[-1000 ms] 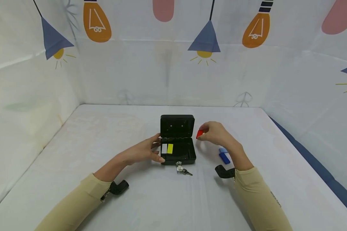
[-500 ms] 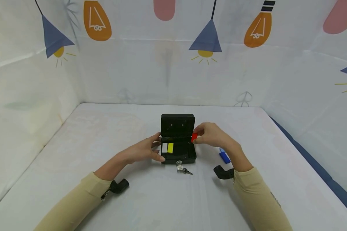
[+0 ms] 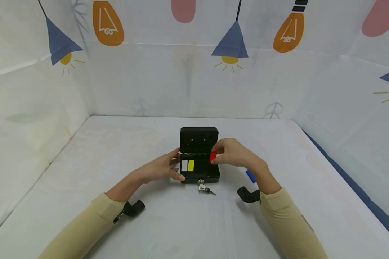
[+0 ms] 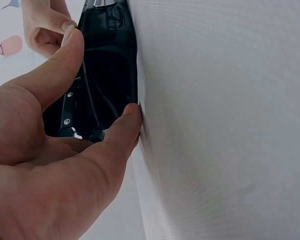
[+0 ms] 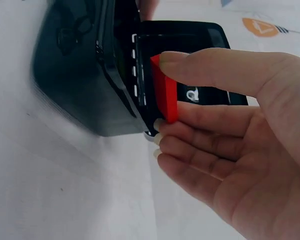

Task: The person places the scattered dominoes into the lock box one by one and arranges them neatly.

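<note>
A black metal cash box [image 3: 210, 178] stands on the white table with its lid [image 3: 199, 138] raised. My left hand [image 3: 163, 167] rests against the box's left side, thumb at the front corner and extended fingers farther back. A small red block [image 3: 213, 157] is pinched between the thumb and fingers of my right hand [image 3: 230, 153], over the right part of the box. In the right wrist view, the red block [image 5: 166, 95] is held near the hinge side. A white block [image 3: 184, 165] and a yellow block [image 3: 191, 165] lie side by side at the left inside the box.
A blue block [image 3: 251, 176] lies on the table right of the box, partly behind my right wrist. Keys [image 3: 209, 191] hang from the lock at the box's front. A patterned cloth wall [image 3: 168, 82] rises behind the table.
My right hand has carried the red block leftward, from beside the box to over its inside. The light blue piece near the blue block is now hidden behind the right arm. The left hand stays put.
</note>
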A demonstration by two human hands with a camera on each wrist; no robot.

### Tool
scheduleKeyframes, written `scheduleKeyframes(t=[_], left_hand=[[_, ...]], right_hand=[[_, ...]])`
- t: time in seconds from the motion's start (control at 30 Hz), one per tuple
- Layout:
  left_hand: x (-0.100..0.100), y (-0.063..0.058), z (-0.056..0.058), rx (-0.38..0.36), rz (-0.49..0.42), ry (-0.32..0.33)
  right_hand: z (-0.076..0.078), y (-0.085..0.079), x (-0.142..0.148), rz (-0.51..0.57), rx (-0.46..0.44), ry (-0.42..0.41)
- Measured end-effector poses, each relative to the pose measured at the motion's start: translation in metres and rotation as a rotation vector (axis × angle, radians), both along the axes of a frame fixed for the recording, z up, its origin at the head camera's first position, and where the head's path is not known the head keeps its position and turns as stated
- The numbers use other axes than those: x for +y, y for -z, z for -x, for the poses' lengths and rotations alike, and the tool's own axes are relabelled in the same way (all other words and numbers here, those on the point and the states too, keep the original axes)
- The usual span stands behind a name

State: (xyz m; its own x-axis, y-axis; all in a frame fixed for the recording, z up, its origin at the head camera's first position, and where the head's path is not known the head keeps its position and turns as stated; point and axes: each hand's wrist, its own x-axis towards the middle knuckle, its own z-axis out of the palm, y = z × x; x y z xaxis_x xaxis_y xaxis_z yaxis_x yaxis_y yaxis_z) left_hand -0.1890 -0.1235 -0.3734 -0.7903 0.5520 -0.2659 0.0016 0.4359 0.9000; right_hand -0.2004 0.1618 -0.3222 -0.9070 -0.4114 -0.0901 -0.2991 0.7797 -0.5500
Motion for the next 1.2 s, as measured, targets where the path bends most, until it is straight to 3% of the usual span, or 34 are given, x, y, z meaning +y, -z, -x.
scheduleKeyframes(t=[0.5,0.83,1.2], left_hand=[[0.0,0.002,0.001,0.006,0.003,-0.004],[0.0,0.001,0.002,0.009,-0.006,0.004],[0.001,0.0,0.004,-0.002,-0.019,0.003]], right_hand=[[0.001,0.01,-0.015,0.05,0.032,-0.086],[0.002,0.023,-0.028,-0.031,0.056,-0.12],[-0.003,0.025,-0.038,-0.118,0.096,-0.118]])
